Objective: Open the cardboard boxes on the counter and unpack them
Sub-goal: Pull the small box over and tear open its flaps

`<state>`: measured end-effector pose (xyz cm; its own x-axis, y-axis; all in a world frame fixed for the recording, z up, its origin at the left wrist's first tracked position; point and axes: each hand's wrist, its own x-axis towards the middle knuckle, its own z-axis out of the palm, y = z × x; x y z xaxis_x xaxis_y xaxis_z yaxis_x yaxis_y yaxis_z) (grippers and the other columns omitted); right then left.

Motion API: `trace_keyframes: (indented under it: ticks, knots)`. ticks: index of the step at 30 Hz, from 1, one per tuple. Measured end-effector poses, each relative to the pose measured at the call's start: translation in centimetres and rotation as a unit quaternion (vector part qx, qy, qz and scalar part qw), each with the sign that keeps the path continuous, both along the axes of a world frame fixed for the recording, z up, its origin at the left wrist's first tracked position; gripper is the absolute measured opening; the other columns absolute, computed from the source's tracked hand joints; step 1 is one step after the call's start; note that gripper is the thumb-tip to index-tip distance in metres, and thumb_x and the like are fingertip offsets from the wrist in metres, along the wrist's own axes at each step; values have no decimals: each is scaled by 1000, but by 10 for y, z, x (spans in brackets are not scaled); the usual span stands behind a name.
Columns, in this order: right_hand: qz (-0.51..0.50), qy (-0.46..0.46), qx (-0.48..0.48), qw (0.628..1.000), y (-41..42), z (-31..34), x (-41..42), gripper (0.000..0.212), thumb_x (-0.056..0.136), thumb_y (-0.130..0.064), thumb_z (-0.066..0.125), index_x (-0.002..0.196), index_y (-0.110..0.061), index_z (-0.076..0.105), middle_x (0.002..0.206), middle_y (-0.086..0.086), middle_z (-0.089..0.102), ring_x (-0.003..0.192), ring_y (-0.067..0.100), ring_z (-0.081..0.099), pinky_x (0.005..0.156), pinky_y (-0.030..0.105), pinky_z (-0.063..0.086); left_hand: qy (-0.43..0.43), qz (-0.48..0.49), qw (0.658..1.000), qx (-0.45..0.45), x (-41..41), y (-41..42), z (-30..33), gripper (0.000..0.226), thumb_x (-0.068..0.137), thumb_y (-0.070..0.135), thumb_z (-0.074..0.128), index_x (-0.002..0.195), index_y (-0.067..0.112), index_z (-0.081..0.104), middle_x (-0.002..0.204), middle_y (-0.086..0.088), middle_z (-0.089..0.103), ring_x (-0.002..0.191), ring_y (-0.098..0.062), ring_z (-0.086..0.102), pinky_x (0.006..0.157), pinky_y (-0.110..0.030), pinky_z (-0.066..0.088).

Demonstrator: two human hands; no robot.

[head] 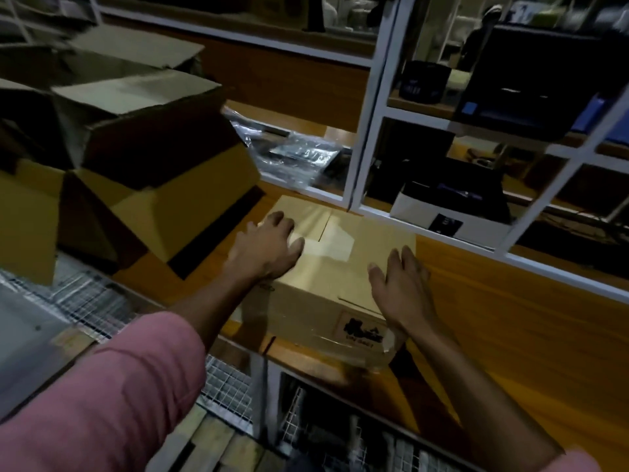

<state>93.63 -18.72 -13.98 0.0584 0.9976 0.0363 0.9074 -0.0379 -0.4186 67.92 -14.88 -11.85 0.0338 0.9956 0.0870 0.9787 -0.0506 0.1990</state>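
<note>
A small sealed cardboard box [340, 264] lies on the wooden counter [510, 318] in the middle of the view, clear tape across its top seam and a dark printed mark on its near side. My left hand [269, 247] rests flat on the box's top left part, fingers spread. My right hand [401, 287] hovers open at the box's right near corner, palm turned toward it; whether it touches is unclear.
Large opened cardboard boxes [146, 172] stand at the left, flaps up. Crumpled clear plastic wrap [299, 155] lies behind the small box. A white-framed glass partition [371, 131] rises just beyond, with a printer [452, 206] behind it. Wire mesh shelving [224, 383] shows below the counter edge.
</note>
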Motion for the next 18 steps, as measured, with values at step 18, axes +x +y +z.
trace_keyframes:
  ticks: [18]
  knots:
    - [36,43,175,983,3,-3,-150,46,107,-30,34,145,-11,53,151,7,50,141,19,44,120,37,34,62,-159,984,46,-25,58,-13,47,97,47,33,135,24,48,154,-4,42,139,-32,37,108,-55,35]
